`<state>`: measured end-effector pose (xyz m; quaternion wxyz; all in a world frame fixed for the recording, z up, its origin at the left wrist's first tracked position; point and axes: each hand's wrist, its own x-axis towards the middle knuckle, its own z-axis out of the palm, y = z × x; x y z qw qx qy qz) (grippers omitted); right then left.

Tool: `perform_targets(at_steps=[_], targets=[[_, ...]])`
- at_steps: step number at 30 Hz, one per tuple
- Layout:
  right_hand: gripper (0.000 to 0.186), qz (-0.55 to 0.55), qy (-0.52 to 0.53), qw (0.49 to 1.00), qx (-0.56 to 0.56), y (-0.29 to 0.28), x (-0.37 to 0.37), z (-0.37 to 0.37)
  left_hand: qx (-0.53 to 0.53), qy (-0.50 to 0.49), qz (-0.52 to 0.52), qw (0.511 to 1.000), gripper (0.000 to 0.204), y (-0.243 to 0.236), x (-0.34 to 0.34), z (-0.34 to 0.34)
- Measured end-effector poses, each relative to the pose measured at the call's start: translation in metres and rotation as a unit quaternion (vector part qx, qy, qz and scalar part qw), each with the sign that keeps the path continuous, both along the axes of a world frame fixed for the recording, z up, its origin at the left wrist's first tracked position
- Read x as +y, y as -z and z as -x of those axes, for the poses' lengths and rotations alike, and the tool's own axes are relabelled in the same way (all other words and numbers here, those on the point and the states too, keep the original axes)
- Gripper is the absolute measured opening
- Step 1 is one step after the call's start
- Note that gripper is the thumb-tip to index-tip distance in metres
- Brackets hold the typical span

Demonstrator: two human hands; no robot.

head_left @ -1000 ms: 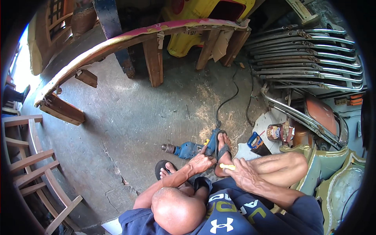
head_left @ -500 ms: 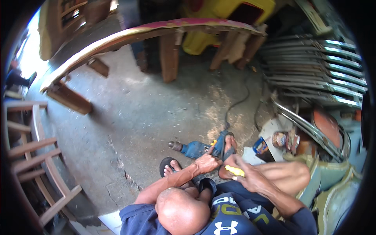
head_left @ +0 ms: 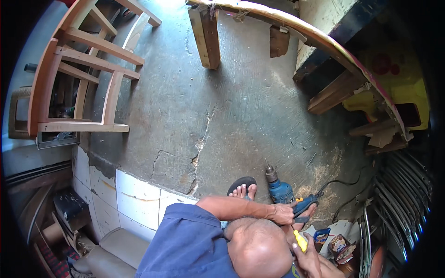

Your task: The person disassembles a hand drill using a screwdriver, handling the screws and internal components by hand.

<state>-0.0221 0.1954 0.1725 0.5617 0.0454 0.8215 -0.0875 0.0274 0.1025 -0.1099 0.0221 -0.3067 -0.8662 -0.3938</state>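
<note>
My right hand is closed on a yellow-handled screwdriver, its thin shaft pointing toward my left hand. My left hand is curled beside the blue power drill; what its fingers hold, if anything, I cannot make out. The drill lies on the concrete floor with its chuck pointing away from me and a black cord trailing right. My sandalled foot is left of it. A blue-handled saw lies right of my hands.
A wooden chair frame is at upper left. A curved bench with wooden legs arches across the back, near a yellow plastic piece. Stacked metal frames line the right. White tiles edge the lower left, beside a grey cushion.
The view has swung left, so the chair frame now shows at upper left and the drill further right. My hands stay beside the drill, the screwdriver still in my right hand.
</note>
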Motion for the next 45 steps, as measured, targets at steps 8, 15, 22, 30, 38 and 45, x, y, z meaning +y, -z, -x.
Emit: perform_targets(at_steps=[8, 15, 22, 30, 38, 45], targets=[[0.037, 0.093, -0.383, 0.881, 0.263, 0.060, 0.081, -0.001, 0.019, 0.002, 0.020, 1.000, 0.013, -0.003, 0.006, 0.001], [0.053, -0.014, 0.196, 0.972, -0.130, 0.059, 0.070, 0.027, -0.004, 0.000, -0.007, 1.000, 0.011, 0.001, 0.001, 0.005], [0.045, 0.098, -0.293, 0.932, 0.190, 0.060, 0.057, 0.006, -0.023, 0.032, 0.028, 0.999, 0.010, 0.004, 0.003, 0.008], [0.041, 0.039, -0.085, 0.996, -0.012, 0.053, 0.051, 0.027, -0.003, 0.011, -0.022, 1.000, 0.010, 0.010, 0.000, 0.008], [0.052, 0.051, -0.131, 0.990, 0.023, 0.058, 0.039, 0.030, -0.025, 0.012, 0.000, 1.000, 0.010, 0.016, 0.006, 0.009], [0.058, 0.054, -0.319, 0.941, 0.102, 0.058, 0.050, 0.024, -0.006, 0.010, 0.002, 1.000, 0.010, 0.009, 0.006, 0.008]])
